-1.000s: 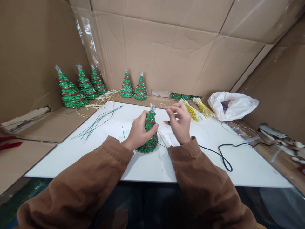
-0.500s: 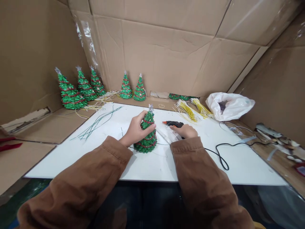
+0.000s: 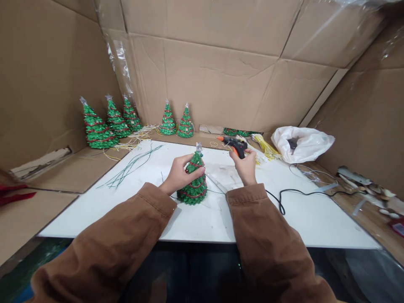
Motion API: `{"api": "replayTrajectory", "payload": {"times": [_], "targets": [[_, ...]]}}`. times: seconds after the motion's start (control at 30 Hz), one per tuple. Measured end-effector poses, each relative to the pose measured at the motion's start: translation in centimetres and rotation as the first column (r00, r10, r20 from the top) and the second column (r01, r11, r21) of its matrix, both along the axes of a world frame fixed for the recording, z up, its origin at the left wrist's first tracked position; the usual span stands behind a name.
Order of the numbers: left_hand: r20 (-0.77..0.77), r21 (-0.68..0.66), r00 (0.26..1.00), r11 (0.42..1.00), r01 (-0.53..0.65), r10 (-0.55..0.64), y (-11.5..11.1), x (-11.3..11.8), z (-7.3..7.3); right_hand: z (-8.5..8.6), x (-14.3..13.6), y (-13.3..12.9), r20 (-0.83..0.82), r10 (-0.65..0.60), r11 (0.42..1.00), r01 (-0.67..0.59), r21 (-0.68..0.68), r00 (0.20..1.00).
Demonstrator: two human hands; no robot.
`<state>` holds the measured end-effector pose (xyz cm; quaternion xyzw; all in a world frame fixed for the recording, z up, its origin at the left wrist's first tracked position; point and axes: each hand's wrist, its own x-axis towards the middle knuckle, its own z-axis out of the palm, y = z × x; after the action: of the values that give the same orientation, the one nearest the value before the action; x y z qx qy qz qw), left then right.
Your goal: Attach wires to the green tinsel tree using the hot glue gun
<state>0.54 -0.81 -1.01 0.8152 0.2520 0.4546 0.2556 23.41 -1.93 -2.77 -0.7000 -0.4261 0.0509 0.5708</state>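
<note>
Here we are at the flat white worktop, and the left hand has its fingers clamped round the small green cone-shaped Christmas tree wound with red garland, which stands upright just below the centre of the frame, a pale see-through star on its tip. Over to the right of centre, the right hand has its fingers closed on the handle of a black-and-orange glue gun, held up with the orange nozzle pointing left, well apart from the tree! A thin black cord snakes away across the right side. Left of centre, loose dark-green wires lie strewn on the white surface. Look at the upper left: three more green tinsel-like trees in a cluster, and two matching trees side by side nearer the middle, against the brown cardboard wall. Upper right, a crumpled white plastic bag sits beside a bundle of yellow-and-white wires.
</note>
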Motion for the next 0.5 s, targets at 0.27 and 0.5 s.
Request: {"api": "replayTrajectory", "payload": {"times": [0.27, 0.5], "targets": [[0.005, -0.013, 1.0, 1.0, -0.007, 0.007, 0.0, 0.0, 0.1, 1.0, -3.0, -1.6, -0.054, 0.237, 0.871, -0.187, 0.454, 0.97], [0.024, 0.004, 1.0, 1.0, -0.016, 0.016, 0.3, 0.1, -0.4, -0.3, -2.6, -1.4, 0.142, 0.307, 0.841, -0.338, 0.422, 0.941]]}}
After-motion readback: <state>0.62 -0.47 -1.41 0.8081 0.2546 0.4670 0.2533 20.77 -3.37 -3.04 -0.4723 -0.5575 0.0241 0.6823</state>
